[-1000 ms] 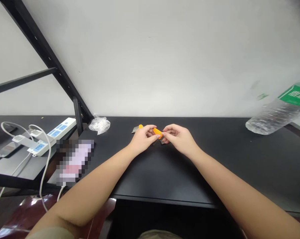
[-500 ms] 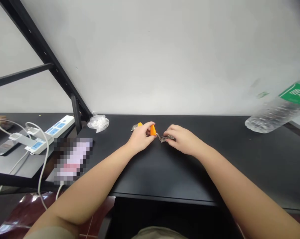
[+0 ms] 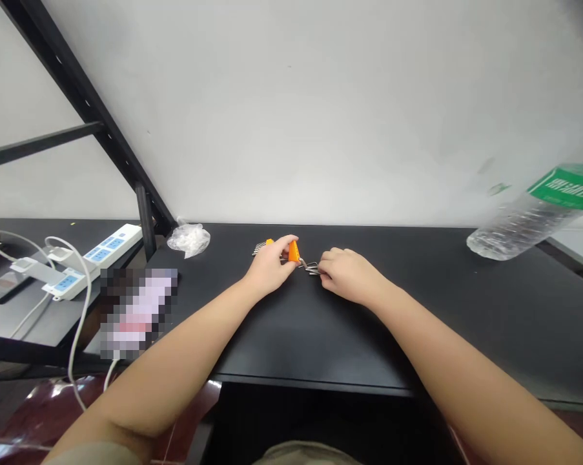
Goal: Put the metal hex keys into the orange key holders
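Near the middle of the black table, my left hand pinches an orange holder between thumb and fingers. Thin metal rods, bent like hex keys, lie between the holder and my right hand. The fingers of my right hand are closed on the right ends of these rods, which they partly hide. Behind my left hand, a second orange piece shows beside a row of metal rods; my hand covers part of it.
A clear bottle with a green label lies at the right. Crumpled clear plastic sits at the back left. Farther left are a blurred-out phone, a white power strip with cables, and a black metal frame.
My right hand has closed in over the metal rods, which now look less fanned out. The view has shifted slightly. At the far left, another person's hand shows less.
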A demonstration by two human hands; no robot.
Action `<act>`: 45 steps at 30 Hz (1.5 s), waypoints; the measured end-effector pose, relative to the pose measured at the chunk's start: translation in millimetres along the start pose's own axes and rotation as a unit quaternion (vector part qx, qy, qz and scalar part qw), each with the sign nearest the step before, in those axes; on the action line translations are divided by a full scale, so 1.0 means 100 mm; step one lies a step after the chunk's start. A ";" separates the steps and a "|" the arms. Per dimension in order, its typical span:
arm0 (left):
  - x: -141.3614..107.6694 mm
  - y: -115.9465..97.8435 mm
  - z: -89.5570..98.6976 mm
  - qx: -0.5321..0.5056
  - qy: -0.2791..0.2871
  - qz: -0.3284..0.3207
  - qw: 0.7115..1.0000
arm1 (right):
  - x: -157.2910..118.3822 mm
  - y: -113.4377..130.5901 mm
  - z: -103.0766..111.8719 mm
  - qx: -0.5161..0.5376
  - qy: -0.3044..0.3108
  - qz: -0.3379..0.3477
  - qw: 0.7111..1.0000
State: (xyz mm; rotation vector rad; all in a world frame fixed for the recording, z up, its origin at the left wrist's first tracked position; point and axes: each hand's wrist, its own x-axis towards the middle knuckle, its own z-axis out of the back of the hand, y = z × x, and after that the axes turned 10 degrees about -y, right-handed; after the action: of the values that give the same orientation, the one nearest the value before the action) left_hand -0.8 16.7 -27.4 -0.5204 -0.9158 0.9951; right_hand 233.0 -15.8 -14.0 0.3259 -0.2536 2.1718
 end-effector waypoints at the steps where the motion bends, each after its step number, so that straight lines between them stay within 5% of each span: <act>1: 0.00 0.00 0.00 0.001 -0.001 -0.001 1.000 | 0.00 0.00 0.00 0.010 -0.010 -0.012 1.000; 6: 0.00 -0.02 0.02 0.013 -0.002 -0.010 1.000 | 0.00 0.01 0.06 0.125 -0.065 -0.084 0.986; 13: -0.03 -0.08 0.05 0.002 0.022 -0.051 0.998 | 0.02 0.04 0.10 0.196 -0.101 -0.028 0.975; 20: -0.05 -0.12 0.04 0.021 0.048 -0.057 0.997 | 0.04 0.08 0.14 0.257 -0.106 -0.062 0.959; 27: -0.05 -0.16 0.02 0.072 0.037 -0.058 0.995 | 0.13 0.16 -0.04 0.429 -0.111 -0.265 0.856; 33: -0.03 -0.14 0.04 0.076 -0.001 -0.025 0.997 | 0.09 0.02 -0.05 0.511 -0.086 -0.316 0.795; 38: 0.00 -0.10 0.08 0.073 -0.013 -0.007 0.997 | 0.02 -0.09 0.07 0.459 -0.073 -0.285 0.838; 45: -0.06 -0.17 0.04 0.059 0.042 -0.061 0.996 | 0.06 0.12 0.13 0.416 -0.028 -0.204 0.886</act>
State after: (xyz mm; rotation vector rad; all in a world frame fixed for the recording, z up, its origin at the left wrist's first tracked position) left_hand 2.6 3.8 -15.0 -0.3997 -0.7996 0.9040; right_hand 221.7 -21.9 -0.7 0.8371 0.6912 1.7397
